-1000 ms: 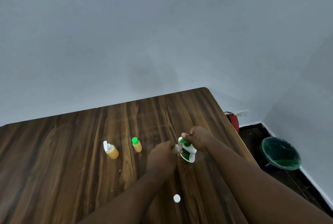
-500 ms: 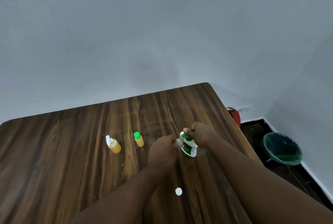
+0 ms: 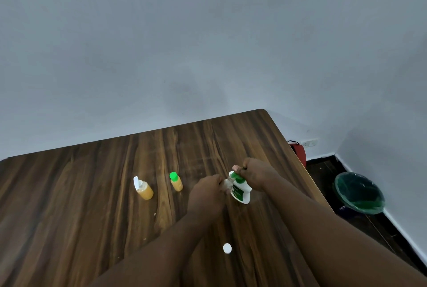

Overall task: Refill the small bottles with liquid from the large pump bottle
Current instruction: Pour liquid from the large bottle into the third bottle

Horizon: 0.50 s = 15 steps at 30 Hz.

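Note:
A white pump bottle (image 3: 240, 192) with a green label and green pump head stands on the wooden table (image 3: 80, 194). My right hand (image 3: 254, 174) presses down on its pump top. My left hand (image 3: 206, 190) holds a small clear bottle (image 3: 227, 182) right at the pump's nozzle; most of that bottle is hidden by my fingers. To the left stand two small bottles of orange liquid: one with a green cap (image 3: 176, 181), and one with an open white flip cap (image 3: 143, 188). A small white cap (image 3: 227, 248) lies on the table between my forearms.
The table's right edge runs close past my right arm. Beyond it on the dark floor sit a green bin (image 3: 359, 193) and a red object (image 3: 299, 153) by the wall socket. A grey wall backs the table.
The view has shifted slightly, so everything sits a little higher in frame. Both hands stay at the pump bottle, the right thumb still on the pump head.

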Each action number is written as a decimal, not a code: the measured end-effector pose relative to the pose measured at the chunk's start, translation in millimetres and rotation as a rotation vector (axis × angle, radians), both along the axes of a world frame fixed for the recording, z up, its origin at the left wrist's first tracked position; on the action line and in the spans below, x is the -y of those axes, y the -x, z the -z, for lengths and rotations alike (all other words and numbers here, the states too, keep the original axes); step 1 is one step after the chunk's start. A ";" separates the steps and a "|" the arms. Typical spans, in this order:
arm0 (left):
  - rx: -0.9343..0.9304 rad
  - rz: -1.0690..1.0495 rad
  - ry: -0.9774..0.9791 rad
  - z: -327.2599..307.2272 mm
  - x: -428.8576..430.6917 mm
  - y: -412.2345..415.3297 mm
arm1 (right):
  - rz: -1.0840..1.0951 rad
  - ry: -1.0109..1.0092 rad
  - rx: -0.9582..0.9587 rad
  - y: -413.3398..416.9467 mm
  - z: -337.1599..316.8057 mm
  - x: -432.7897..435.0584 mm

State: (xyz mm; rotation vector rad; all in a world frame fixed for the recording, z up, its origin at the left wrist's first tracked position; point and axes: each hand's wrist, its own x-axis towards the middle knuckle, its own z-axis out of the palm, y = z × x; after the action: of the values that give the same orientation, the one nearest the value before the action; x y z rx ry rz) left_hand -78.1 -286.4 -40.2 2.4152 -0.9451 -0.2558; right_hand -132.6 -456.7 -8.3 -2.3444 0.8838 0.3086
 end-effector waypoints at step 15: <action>0.018 0.009 -0.010 -1.9 1.2 -1.6 | 0.000 -0.017 -0.003 2.6 2.2 -0.2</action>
State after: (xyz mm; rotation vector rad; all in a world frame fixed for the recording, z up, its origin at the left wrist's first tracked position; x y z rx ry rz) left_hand -76.5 -287.6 -38.3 2.4266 -0.9654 -0.2430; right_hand -135.2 -456.5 -10.6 -2.3290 0.8796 0.3180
